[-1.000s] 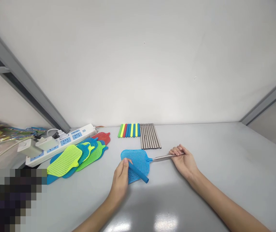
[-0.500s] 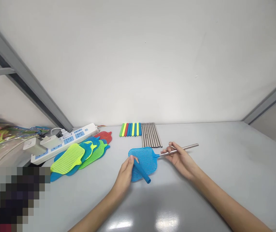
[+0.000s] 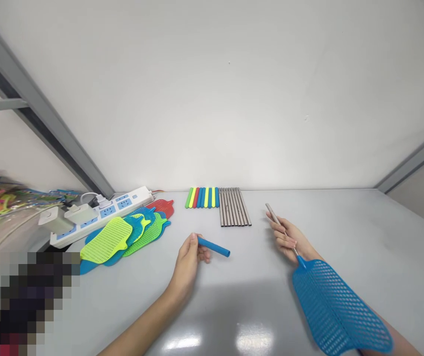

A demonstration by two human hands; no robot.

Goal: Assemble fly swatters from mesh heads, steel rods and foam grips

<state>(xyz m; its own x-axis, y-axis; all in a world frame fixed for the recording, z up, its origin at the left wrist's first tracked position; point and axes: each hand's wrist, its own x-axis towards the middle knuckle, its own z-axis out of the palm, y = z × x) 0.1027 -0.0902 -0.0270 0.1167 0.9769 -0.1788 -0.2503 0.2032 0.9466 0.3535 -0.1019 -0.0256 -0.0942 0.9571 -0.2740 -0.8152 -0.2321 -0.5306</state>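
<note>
Pinched in my left hand point(image 3: 191, 254) is one end of a blue handle sleeve point(image 3: 214, 247); its open end points right. My right hand point(image 3: 288, 237) is closed round the metal rod point(image 3: 276, 217) of a fly swatter. The swatter's blue mesh head point(image 3: 336, 301) is joined to the rod and hangs toward me, over my right forearm. The rod's bare end points up and away to the left. Sleeve and rod are well apart.
Loose swatter heads point(image 3: 108, 240) lie stacked at the left, beside a white power strip point(image 3: 100, 217) with plugs. Coloured sleeves point(image 3: 202, 198) and metal rods point(image 3: 234, 207) lie in rows by the wall. Bagged colourful items point(image 3: 0, 202) are at far left.
My right hand has turned the swatter round, so its head swung from in front of my left hand to near my right forearm. The blue sleeve has shifted slightly and points more rightward.
</note>
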